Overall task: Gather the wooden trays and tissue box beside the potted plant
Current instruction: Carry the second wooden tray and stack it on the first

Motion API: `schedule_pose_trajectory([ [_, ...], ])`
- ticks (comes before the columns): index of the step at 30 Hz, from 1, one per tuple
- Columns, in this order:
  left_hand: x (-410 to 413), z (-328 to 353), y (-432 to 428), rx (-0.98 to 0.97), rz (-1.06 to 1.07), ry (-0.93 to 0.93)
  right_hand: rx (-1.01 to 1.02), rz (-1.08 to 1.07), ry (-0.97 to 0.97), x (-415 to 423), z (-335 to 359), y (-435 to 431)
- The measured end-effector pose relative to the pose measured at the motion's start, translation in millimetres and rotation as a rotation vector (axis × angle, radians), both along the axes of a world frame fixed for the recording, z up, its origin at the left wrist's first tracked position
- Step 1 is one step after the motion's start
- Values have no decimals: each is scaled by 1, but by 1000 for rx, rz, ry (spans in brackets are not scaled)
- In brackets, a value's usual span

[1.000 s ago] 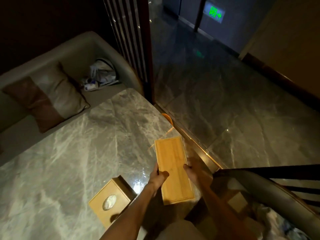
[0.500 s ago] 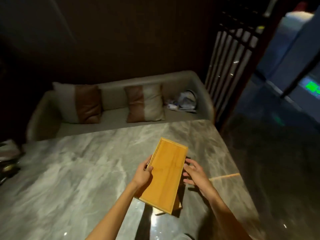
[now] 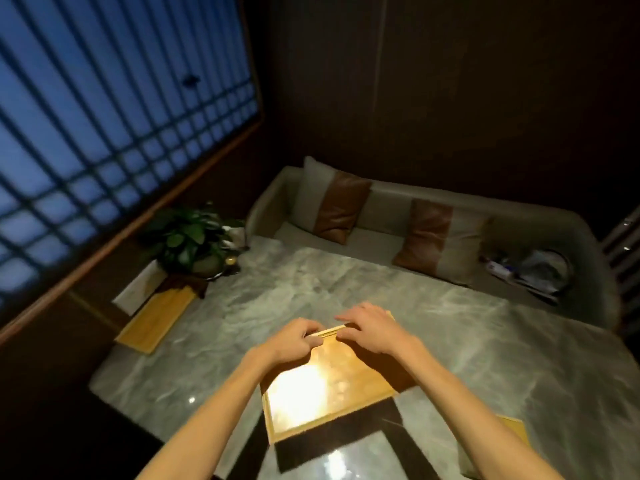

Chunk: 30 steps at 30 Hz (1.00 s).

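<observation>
On the veined grey marble tabletop (image 3: 450,327), our left hand (image 3: 294,339) and right hand (image 3: 372,329) grasp the far rim of a rectangular, glossy wooden tray (image 3: 322,393); a second tray (image 3: 156,318) lies beside the potted plant (image 3: 188,237).

Both bare forearms reach forward from the bottom edge, converging toward the middle. The left hand (image 3: 297,337) is curled, palm down, fingers pinched in a closed grip. The right hand (image 3: 372,329) lies palm down just beside it, fingers bent and spread, knuckles raised.
</observation>
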<state>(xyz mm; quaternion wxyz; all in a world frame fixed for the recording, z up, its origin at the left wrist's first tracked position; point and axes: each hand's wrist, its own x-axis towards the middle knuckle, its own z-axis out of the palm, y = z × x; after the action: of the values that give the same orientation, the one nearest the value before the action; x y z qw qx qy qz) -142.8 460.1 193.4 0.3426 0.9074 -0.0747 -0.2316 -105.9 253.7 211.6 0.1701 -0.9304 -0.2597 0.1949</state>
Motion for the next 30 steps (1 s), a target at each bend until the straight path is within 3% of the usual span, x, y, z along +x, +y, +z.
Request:
schedule_pose_trajectory([
  [3,-3,11,54,125,-61,-18,-43,92,168,0,-3,60],
  [6,-4,15,92,237,-54,-46,46,80,197,-2,-18,94],
  [9,-12,10,118,367,162,-266,105,-48,184,-2,-37,114],
  [11,-29,2,127,396,446,-406,206,-240,236,-4,-55,124],
  [13,-53,-13,131,260,822,-347,382,-501,350,-7,-75,139],
  [15,-77,-32,136,-22,1072,-129,548,-777,486,-11,-91,163],
  [19,-109,-62,144,-599,1204,252,709,-1159,657,-29,-110,214],
  [21,-107,-71,158,-776,1275,271,735,-1203,709,-32,-115,240],
  [26,-85,-102,201,-807,1496,232,750,-1286,718,-23,-142,300],
  [30,-52,-135,269,-707,1570,279,615,-1208,680,2,-176,359],
])
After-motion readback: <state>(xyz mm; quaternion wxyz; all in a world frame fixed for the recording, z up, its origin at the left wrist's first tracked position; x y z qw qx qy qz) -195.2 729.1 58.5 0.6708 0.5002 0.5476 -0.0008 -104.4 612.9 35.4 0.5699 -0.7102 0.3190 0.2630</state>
